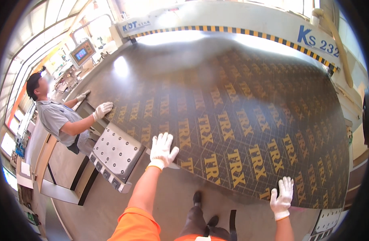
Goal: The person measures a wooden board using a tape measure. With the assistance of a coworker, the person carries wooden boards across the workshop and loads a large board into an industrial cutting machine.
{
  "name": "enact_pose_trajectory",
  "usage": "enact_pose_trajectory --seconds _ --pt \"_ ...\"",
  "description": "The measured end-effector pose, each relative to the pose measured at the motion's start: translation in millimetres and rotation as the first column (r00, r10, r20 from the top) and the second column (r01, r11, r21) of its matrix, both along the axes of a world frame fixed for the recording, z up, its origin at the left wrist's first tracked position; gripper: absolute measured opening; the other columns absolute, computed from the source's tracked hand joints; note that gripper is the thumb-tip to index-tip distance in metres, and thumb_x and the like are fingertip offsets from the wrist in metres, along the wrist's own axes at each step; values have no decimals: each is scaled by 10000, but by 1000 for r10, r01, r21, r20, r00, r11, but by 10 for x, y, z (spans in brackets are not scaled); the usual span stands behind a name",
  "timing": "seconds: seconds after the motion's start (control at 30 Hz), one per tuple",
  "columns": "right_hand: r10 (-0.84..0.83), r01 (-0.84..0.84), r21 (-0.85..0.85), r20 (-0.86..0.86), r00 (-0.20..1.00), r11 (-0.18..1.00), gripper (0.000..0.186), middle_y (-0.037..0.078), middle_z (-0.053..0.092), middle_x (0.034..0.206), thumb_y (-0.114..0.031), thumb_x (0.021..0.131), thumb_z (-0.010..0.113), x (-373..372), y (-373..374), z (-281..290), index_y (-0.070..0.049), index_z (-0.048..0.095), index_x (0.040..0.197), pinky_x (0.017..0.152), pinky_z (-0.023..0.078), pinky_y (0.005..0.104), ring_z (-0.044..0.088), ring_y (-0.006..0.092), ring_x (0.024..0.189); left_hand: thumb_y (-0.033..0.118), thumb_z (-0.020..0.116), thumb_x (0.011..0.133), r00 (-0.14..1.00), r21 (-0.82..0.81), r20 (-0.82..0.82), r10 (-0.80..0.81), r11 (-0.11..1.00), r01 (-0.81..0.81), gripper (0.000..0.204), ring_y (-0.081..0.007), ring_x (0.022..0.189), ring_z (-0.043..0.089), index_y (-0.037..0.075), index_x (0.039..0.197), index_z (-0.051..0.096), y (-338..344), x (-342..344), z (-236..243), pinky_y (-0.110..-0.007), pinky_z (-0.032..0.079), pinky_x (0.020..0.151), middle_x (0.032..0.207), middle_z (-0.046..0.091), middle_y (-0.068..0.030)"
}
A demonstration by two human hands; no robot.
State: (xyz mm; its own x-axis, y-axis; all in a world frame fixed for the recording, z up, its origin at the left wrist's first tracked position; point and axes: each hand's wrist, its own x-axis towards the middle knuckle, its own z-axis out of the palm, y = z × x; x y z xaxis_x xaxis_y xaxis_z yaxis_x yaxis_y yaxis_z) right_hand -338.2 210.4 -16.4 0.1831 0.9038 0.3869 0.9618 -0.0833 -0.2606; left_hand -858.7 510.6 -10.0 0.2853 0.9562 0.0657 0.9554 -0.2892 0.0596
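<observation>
A large, glossy dark brown panel [216, 120] with rows of repeated yellow print lies flat in front of me. My left hand [162, 149], in a white knit glove, rests on its near edge left of centre, fingers stretched out. Farther right along the same edge, my right hand [282, 197], gloved alike, lies with its fingers straight and holds nothing. At the left, a co-worker's gloved hand [102, 111] is laid on the panel's left edge, and that person's other hand [83, 95] is farther back along it.
Across the back runs a white machine beam [232, 21] with a yellow-and-black striped edge. A metal support table [117, 149] with round studs juts out by my left arm; another studded table [327, 221] stands at lower right. The co-worker [62, 116] stands left, below a control screen [82, 52].
</observation>
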Motion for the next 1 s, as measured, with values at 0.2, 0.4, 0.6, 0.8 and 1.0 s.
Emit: enact_pose_trajectory --seconds 0.2,0.4,0.6,0.8,1.0 --pt "-29 27 83 25 999 996 432 318 658 1429 -158 933 680 -157 -16 -301 120 712 1263 1283 346 623 554 516 1427 494 603 1018 994 246 48 -96 966 81 709 -434 1514 437 38 1552 512 183 -98 -378 -597 245 1307 1619 516 -230" --pt "-73 64 149 56 996 987 432 322 667 1413 -151 913 695 -226 -86 -508 132 724 1238 1278 366 602 568 517 1413 494 603 1029 988 315 58 -143 942 118 716 -453 1536 429 20 1560 530 263 -97 -603 -599 239 1318 1635 504 -255" --pt "-73 56 196 81 994 979 400 306 686 1401 -101 917 698 -325 11 -598 96 732 1263 1276 376 578 591 512 1398 443 571 1040 984 327 51 -169 934 144 701 -496 1521 414 -8 1570 487 309 -171 -565 -596 252 1300 1640 468 -303" --pt "-162 135 218 112 980 967 388 266 644 1509 -47 1000 649 -262 -130 -824 89 689 1361 1298 349 512 533 455 1491 402 601 1026 946 574 -63 -319 763 296 554 -493 1436 495 0 1407 613 524 -167 -794 -591 359 1240 1537 559 -287" --pt "-228 192 248 129 965 950 400 224 597 1588 -77 1072 606 -87 -130 -1181 60 656 1444 1317 310 446 479 380 1555 254 647 974 912 715 -146 -384 596 366 152 -458 1305 586 169 1085 707 679 -196 -929 -562 510 1045 1413 621 -238"
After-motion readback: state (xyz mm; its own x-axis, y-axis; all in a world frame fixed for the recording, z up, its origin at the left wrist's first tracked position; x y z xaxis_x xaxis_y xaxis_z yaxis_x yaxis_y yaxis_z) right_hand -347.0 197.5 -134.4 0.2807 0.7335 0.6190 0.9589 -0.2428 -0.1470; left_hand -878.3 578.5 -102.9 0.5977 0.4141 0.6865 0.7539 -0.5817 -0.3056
